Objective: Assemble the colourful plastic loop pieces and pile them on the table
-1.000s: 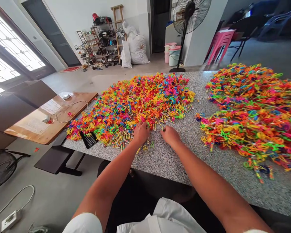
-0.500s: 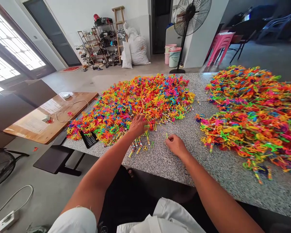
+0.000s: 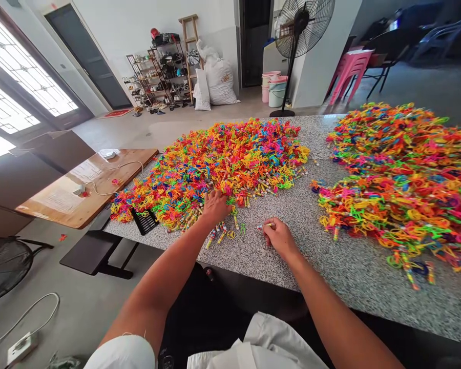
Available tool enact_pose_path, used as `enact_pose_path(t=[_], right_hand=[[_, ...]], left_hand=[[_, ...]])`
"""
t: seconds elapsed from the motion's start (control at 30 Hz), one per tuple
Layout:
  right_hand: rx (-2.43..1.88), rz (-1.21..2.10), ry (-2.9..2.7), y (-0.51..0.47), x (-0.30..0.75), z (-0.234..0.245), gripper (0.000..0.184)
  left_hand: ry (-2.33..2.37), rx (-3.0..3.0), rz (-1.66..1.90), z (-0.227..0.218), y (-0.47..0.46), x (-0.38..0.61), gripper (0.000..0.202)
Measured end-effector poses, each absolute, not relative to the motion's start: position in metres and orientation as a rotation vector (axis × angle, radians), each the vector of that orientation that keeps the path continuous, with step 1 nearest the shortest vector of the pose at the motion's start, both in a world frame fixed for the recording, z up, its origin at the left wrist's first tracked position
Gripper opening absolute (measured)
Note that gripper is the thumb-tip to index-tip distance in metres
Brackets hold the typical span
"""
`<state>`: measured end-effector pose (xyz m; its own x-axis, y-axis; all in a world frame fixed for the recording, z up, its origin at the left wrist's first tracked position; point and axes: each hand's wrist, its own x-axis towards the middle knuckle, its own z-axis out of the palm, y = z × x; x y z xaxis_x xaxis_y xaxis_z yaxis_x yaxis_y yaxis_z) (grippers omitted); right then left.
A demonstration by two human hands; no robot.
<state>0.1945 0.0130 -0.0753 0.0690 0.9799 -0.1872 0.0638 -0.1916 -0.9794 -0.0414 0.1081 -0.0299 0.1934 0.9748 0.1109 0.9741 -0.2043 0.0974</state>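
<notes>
My left hand [image 3: 215,205] rests on the near edge of a big pile of bright plastic rings [image 3: 223,164] on the speckled stone table [image 3: 292,256], fingers curled down into the pieces. Several small striped tubes [image 3: 219,234] lie loose just below it. My right hand [image 3: 278,237] is closed in a pinch on one small tube [image 3: 265,225], which pokes out to the left, just above the bare tabletop.
A second, larger pile of coloured rings [image 3: 399,179] covers the table's right side. A small black comb-like piece [image 3: 145,221] lies at the left pile's edge. A wooden side table [image 3: 84,187] stands left. A standing fan [image 3: 299,31], buckets and pink stools are behind.
My right hand drew back from the pile toward me, now pinching a small tube. My left hand pulled several tubes out of the pile's edge and stays there.
</notes>
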Motion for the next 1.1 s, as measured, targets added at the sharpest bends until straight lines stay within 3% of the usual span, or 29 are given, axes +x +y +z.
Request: enact_pose_path(t=[0.27,0.4,0.57,0.97,1.1], right_hand=[[-1.408,1.275,-1.106,0.011,0.193,-0.073,0.016],[-1.318,1.337,-0.964,0.006,0.192,-0.066,0.022],[-1.030,1.504,-0.699,-0.003,0.185,-0.045,0.030],[-0.923,1.502,-0.665,-0.013,0.164,-0.033,0.032],[-0.903,1.521,-0.672,-0.017,0.167,-0.034,0.029]], left_hand=[[1.950,2.426,0.095,-0.031,0.113,-0.032,0.026],[1.858,2.441,0.365,-0.020,0.111,-0.038,0.022],[1.591,1.808,0.816,-0.009,0.086,-0.029,0.017],[0.809,0.895,0.907,-0.023,0.011,0.021,0.035],[0.716,0.688,0.877,-0.023,0.010,0.019,0.030]])
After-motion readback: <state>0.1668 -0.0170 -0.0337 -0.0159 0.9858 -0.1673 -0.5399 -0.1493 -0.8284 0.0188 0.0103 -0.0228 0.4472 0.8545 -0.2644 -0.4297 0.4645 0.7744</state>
